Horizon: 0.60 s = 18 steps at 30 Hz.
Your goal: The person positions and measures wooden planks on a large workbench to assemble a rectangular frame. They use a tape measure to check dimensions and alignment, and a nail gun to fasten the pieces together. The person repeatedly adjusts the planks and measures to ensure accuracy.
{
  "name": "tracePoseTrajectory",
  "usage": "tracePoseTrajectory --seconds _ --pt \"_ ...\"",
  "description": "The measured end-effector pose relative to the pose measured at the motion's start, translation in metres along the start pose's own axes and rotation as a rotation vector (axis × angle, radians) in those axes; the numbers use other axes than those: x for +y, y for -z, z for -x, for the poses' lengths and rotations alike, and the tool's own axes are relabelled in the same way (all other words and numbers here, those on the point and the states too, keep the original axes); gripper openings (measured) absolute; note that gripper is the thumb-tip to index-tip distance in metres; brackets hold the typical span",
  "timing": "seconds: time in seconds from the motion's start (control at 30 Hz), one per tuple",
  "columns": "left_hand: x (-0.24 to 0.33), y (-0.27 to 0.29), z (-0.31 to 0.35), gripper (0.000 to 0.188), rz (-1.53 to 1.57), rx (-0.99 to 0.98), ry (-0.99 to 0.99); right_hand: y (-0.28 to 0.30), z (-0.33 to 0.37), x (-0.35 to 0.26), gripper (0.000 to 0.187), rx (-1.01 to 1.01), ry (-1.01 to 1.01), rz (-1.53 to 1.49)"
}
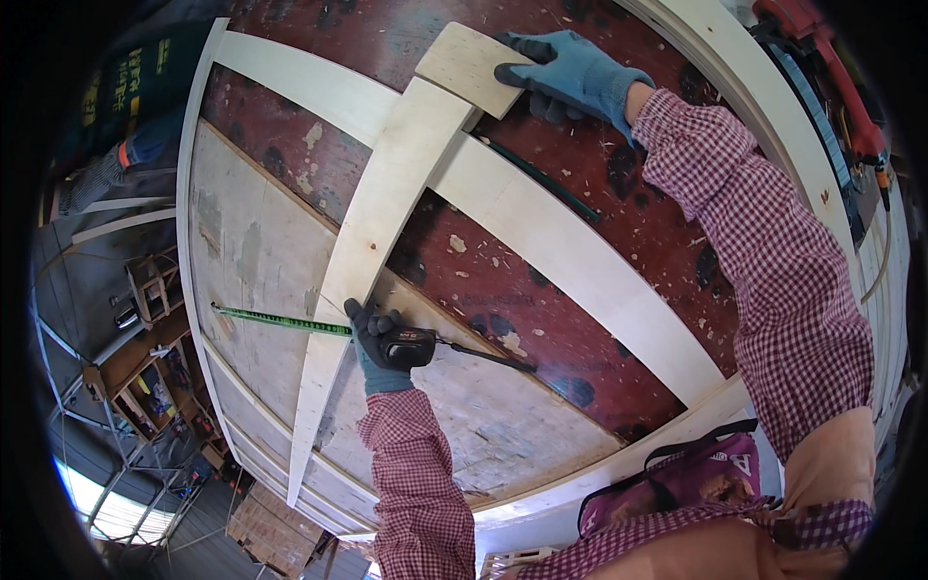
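Observation:
In a blue glove with dark fingers, my left hand [380, 343] is closed round a black tape measure [410, 348]. Its green blade [280, 320] runs out leftward across a long pale wooden board [360, 253]. My right hand [577, 79], gloved the same way, grips the right edge of a small rectangular wood block [471, 68], thumb side and fingers against it. That block lies at the far end of the long board, which crosses a second pale board [541, 256]. A dark green pencil [541, 180] rests beside this crossing.
Beneath lie a worn red panel [503, 309] and a greyish plywood sheet [261, 242], bordered by a pale wooden frame [190, 222]. A purple bag [677, 483] sits close to me. A red power tool [836, 77] is at far right; wooden shelving [145, 387] stands lower left.

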<state>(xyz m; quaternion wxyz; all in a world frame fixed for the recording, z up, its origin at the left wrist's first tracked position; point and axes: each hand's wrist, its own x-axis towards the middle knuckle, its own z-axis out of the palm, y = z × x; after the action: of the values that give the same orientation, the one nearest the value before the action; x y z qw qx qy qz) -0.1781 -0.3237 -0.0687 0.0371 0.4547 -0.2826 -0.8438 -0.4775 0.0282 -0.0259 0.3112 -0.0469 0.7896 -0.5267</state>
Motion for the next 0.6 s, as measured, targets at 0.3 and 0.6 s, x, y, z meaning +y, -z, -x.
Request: tracePoseTrajectory --seconds 0.3,0.6 --pt "0.001 -0.008 -0.001 0.039 -0.009 0.008 0.013 -0.001 -0.002 0.005 0.062 0.034 -0.016 -0.006" --pt "0.007 0.018 -0.01 0.049 -0.034 0.001 0.074 0.0 -0.008 0.011 0.061 0.021 0.031 0.032"
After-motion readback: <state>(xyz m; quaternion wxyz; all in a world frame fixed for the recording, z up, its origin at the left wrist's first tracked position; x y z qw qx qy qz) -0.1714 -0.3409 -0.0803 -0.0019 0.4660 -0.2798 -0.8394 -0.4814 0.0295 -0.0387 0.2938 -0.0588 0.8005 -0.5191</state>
